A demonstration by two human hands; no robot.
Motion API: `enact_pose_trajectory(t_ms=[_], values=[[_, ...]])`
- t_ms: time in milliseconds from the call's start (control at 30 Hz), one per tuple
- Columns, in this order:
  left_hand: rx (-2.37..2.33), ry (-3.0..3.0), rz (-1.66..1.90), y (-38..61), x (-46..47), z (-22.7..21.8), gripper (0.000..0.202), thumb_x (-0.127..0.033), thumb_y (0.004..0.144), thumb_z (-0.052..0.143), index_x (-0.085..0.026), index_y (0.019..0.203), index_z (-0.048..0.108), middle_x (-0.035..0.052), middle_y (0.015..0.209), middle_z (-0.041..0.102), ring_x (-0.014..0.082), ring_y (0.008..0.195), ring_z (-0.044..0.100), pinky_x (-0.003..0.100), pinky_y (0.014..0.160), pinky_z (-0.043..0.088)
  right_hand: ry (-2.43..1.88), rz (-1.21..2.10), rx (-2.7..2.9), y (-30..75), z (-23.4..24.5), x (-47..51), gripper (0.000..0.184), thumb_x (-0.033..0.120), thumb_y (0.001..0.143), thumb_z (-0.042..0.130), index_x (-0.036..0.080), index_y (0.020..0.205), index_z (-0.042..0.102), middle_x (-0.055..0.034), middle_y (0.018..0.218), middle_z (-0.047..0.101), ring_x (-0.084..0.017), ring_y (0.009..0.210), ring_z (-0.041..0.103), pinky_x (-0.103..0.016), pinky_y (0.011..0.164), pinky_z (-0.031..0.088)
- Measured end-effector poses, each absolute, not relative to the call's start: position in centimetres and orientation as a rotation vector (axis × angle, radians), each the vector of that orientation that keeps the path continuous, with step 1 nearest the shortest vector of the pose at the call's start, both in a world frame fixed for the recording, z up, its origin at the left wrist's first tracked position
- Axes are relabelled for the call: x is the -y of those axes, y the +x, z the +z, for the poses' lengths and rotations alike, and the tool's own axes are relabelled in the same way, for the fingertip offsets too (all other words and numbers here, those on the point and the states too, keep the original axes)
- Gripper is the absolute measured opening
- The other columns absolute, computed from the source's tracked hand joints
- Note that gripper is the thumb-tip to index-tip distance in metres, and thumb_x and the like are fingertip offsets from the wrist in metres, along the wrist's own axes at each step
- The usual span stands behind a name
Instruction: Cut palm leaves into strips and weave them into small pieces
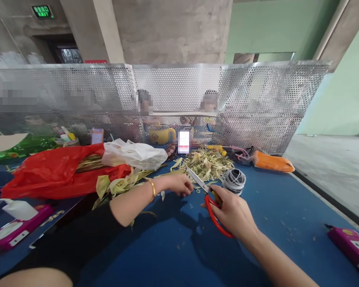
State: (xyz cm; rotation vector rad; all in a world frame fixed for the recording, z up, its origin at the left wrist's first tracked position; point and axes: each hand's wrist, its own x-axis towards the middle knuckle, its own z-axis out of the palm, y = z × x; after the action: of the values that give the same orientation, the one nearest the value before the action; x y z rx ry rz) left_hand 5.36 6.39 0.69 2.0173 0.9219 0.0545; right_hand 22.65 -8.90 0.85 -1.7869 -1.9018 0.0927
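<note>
My right hand grips a pair of scissors with red handles, the blades pointing up and left. My left hand, below a yellow bangle, has its fingers curled down near the blade tips; anything between them is hidden. Just beyond both hands lies a heap of cut, pale green-yellow leaf strips, which look like dried corn husk. Longer husk leaves lie left of my left wrist. A wound ball of grey cord stands right behind my right hand.
A red plastic bag and a white plastic bag lie at the left. Purple power strips sit at both sides. An orange pack and a lit phone stand at the back before a perforated metal screen. People sit behind it.
</note>
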Motion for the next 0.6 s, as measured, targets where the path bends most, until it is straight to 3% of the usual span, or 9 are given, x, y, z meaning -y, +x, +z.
enact_pose_trajectory(t_ms=[100,200,267,333,400,500,533,600], values=[[-0.877,2.06,0.307,8.5,-7.6,1.0,0.018,-0.007,0.057,0.066,-0.022,0.068,0.068,-0.0007,0.077,0.071,0.0183,0.085,0.065,0.021,0.074,0.048,-1.815,0.072,1.818,23.2,1.0,8.7,0.038,0.046,0.084,0.057,0.025,0.114,0.065,-0.0044,0.086,0.073,-0.021,0.072,0.067,-0.025,0.057,0.042],[-0.909,2.08,0.471,9.9,-8.3,1.2,0.017,-0.006,0.061,0.062,-0.021,0.067,0.067,0.0027,0.085,0.072,0.0212,0.099,0.062,0.023,0.085,0.046,-1.851,0.121,1.671,23.7,1.4,8.5,0.04,0.046,0.082,0.058,0.025,0.115,0.065,-0.0025,0.08,0.073,-0.02,0.068,0.066,-0.025,0.056,0.043],[-0.946,2.084,0.525,10.0,-7.7,1.1,0.014,-0.008,0.064,0.06,-0.02,0.066,0.066,0.0047,0.082,0.071,0.0217,0.094,0.064,0.025,0.082,0.047,-1.841,0.181,1.565,24.1,1.5,8.4,0.042,0.046,0.08,0.059,0.024,0.115,0.066,-0.0015,0.076,0.072,-0.02,0.066,0.065,-0.025,0.055,0.043],[-0.923,2.055,0.434,9.9,-6.0,0.7,0.01,-0.013,0.067,0.062,-0.021,0.066,0.067,0.0045,0.074,0.071,0.0202,0.077,0.066,0.026,0.071,0.05,-1.795,0.231,1.475,24.5,1.4,8.2,0.044,0.045,0.078,0.061,0.021,0.115,0.067,-0.0016,0.075,0.072,-0.02,0.067,0.065,-0.025,0.057,0.044],[-0.742,1.902,0.021,9.9,-3.9,0.2,0.009,-0.024,0.072,0.062,-0.022,0.068,0.07,0.0034,0.063,0.069,0.0177,0.054,0.062,0.027,0.054,0.049,-1.728,0.28,1.414,24.9,1.3,8.0,0.045,0.044,0.077,0.062,0.019,0.115,0.066,-0.0021,0.075,0.071,-0.019,0.068,0.065,-0.025,0.059,0.045],[-0.4,1.613,-0.509,10.5,-2.1,-0.4,0.013,-0.031,0.075,0.064,-0.022,0.074,0.073,0.0074,0.073,0.073,0.0194,0.056,0.066,0.029,0.052,0.05,-1.656,0.335,1.372,25.2,1.0,7.8,0.045,0.043,0.076,0.064,0.018,0.114,0.066,-0.0019,0.074,0.07,-0.018,0.067,0.063,-0.025,0.06,0.045],[-0.396,1.617,-0.498,10.8,-2.2,-0.5,0.01,-0.029,0.073,0.065,-0.022,0.073,0.073,0.0071,0.074,0.074,0.0194,0.06,0.068,0.028,0.053,0.051,-1.65,0.338,1.366,25.2,1.0,7.8,0.045,0.043,0.076,0.065,0.019,0.114,0.066,-0.0018,0.074,0.07,-0.018,0.066,0.063,-0.026,0.06,0.045],[-0.561,1.769,-0.116,11.2,-3.6,-0.3,0.009,-0.023,0.071,0.066,-0.022,0.078,0.073,0.0044,0.079,0.074,0.0179,0.068,0.069,0.025,0.058,0.052,-1.661,0.334,1.357,25.2,1.0,7.8,0.045,0.044,0.075,0.065,0.019,0.113,0.067,-0.0017,0.073,0.069,-0.018,0.066,0.062,-0.026,0.06,0.045]])
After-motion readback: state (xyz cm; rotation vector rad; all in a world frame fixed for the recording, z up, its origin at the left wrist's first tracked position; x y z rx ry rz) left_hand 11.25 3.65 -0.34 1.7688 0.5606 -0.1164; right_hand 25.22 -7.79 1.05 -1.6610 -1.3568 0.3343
